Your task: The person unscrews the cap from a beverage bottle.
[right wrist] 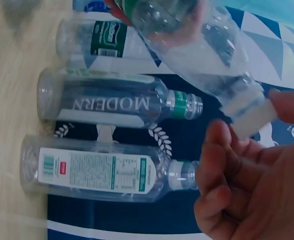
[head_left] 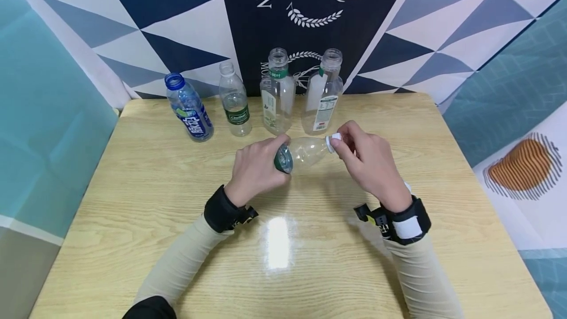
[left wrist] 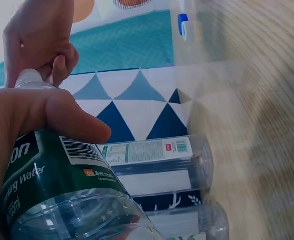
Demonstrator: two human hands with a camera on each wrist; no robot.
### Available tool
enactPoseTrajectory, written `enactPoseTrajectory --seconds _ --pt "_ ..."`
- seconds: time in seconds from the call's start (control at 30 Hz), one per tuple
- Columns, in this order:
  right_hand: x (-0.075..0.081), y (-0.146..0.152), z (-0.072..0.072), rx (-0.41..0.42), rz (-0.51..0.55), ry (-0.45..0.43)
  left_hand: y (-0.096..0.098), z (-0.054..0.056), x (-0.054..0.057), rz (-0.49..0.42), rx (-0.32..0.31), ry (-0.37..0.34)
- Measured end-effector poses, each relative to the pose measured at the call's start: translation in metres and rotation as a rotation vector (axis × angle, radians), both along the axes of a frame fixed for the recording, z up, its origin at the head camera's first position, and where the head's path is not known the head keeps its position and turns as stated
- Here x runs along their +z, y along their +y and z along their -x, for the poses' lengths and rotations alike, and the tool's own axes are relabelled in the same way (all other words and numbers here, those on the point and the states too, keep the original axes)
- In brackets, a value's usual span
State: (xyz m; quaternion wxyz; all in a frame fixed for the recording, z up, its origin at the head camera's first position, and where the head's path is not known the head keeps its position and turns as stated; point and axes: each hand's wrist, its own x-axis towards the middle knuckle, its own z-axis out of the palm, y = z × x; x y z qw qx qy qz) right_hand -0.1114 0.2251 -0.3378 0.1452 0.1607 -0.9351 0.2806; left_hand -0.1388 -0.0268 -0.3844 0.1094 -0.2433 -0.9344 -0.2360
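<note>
A clear plastic water bottle with a green label is held on its side above the table. My left hand grips it round the label near its base. At its neck, my right hand pinches the white cap between thumb and fingers. The right wrist view shows this cap on the bottle's mouth; whether it is screwed tight cannot be seen. In the left wrist view, the thumb lies across the bottle above the barcode on the green label.
Along the table's back edge stand a blue bottle, a small green-labelled bottle and two larger clear bottles, all uncapped. Loose blue and white caps lie on the table beyond, in the left wrist view. A patterned cloth hangs behind.
</note>
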Motion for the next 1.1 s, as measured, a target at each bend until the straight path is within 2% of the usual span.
enactPoseTrajectory --seconds 0.13,0.3,0.47,0.57,0.67,0.87,1.0,1.1 --pt "-0.001 0.002 0.001 0.036 0.077 -0.006 0.001 0.002 -0.001 0.023 -0.003 -0.017" --pt "-0.006 -0.002 0.003 0.027 0.209 -0.009 0.002 0.0 -0.002 0.044 -0.002 0.012" --pt "-0.005 -0.002 0.004 -0.032 0.338 -0.118 0.002 -0.001 -0.001 0.025 0.01 0.079" --pt "-0.003 -0.002 0.003 -0.044 0.38 -0.147 0.002 -0.002 0.0 0.011 0.015 0.093" --pt "-0.002 -0.001 0.002 -0.001 0.4 -0.119 0.002 -0.002 0.0 0.008 0.02 0.089" --pt "-0.001 0.007 0.004 0.127 0.363 -0.029 0.002 0.0 -0.002 -0.003 0.029 0.054" --pt "-0.002 0.013 0.008 0.235 0.396 0.016 0.002 0.001 -0.002 -0.016 0.028 -0.012" --pt "0.0 0.024 0.012 0.245 0.432 0.059 0.001 0.002 -0.002 -0.039 0.032 -0.074"
